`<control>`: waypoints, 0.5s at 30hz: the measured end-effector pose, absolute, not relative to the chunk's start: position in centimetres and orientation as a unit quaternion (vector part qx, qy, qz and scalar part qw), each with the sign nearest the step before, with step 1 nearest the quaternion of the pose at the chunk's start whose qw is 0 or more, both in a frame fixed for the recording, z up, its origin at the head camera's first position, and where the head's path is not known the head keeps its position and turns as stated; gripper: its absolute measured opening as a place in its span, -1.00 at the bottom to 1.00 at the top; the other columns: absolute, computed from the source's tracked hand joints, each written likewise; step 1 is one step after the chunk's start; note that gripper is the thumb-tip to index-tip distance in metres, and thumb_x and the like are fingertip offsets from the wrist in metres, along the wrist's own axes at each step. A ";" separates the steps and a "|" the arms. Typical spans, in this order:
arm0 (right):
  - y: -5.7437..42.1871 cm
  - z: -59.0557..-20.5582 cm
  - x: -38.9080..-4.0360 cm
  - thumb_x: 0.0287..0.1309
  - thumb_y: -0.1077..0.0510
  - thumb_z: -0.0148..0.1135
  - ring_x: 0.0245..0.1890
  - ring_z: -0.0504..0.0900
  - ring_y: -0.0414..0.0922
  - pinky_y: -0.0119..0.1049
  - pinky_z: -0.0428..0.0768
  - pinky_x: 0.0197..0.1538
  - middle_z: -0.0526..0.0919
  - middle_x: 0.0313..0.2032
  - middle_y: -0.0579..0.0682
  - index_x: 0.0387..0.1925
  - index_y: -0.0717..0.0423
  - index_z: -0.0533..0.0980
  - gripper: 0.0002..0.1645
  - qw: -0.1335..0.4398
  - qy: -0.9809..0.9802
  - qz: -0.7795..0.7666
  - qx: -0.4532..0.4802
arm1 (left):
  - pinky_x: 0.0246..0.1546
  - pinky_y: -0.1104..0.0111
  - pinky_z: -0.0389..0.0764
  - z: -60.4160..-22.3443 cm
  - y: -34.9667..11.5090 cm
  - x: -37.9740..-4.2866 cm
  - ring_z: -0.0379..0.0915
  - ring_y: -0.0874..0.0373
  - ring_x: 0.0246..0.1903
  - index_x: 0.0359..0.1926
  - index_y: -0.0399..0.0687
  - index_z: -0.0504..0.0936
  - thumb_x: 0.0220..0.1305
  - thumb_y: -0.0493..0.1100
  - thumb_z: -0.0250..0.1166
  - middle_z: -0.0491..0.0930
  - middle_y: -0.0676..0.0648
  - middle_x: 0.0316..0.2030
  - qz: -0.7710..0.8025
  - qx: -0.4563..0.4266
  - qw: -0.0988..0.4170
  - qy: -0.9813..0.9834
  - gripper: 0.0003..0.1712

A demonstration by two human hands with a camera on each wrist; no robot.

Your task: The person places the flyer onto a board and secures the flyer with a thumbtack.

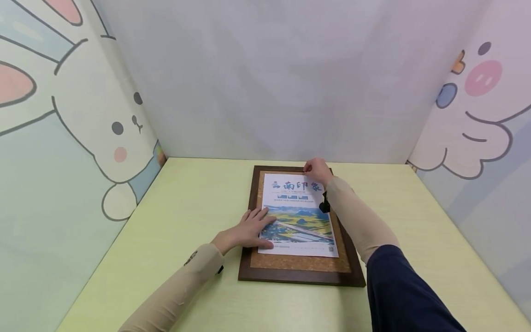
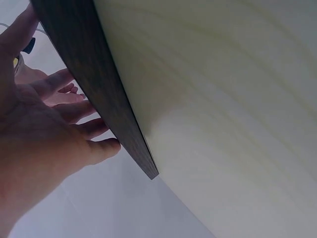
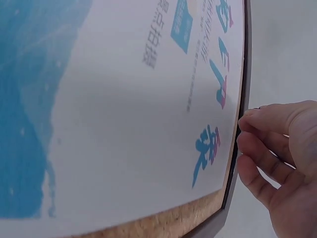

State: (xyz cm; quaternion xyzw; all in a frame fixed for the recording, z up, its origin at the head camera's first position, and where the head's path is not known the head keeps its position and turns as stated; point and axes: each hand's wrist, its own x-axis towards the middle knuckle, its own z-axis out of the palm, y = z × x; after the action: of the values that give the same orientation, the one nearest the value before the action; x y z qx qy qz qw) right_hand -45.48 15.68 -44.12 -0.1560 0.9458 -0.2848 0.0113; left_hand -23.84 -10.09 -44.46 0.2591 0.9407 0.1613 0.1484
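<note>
One poster (image 1: pixel 296 216) lies on a framed corkboard (image 1: pixel 300 263) on the tabletop (image 1: pixel 195 198); my left grip (image 1: pixel 248 232) spreads over its left edge, my right grip (image 1: pixel 318 170) curls at the corkboard's top, any hold unclear

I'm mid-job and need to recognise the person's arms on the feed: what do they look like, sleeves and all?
Both grips, left grip and right grip, are ungloved. The left beige sleeve has a dark marking near its cuff; the right beige sleeve meets a navy sleeve higher up. Small black pieces show by both wrists.
</note>
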 end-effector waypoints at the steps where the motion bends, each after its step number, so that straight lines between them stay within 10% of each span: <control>1: 15.5 -44.1 -45.4 0.20 0.32 0.19 -0.22 0.56 0.05 -0.09 0.54 -0.03 0.65 -0.21 0.19 -0.22 0.26 0.64 -0.84 0.013 0.945 -0.288 -0.154 | 0.43 -0.19 -0.20 -44.5 -10.1 -23.8 -0.28 -0.20 0.52 0.44 0.06 0.20 0.15 0.27 0.31 -0.08 -0.20 0.52 0.161 0.258 0.149 0.941 -0.07; 15: 13.6 -44.6 -45.5 0.22 0.29 0.18 -0.20 0.54 0.03 -0.09 0.53 -0.01 0.65 -0.20 0.16 -0.26 0.21 0.66 -0.85 0.009 0.950 -0.270 -0.158 | 0.43 -0.20 -0.17 -44.6 -10.1 -23.9 -0.25 -0.20 0.51 0.43 0.07 0.22 0.14 0.25 0.33 -0.05 -0.21 0.51 0.164 0.256 0.143 0.942 -0.09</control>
State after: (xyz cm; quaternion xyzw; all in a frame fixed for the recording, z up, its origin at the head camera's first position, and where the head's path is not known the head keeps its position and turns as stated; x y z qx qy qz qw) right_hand -45.54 13.64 -44.56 -0.1583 0.9496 -0.2703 0.0093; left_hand -23.91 -10.08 -44.56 0.2559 0.9419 0.1640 0.1433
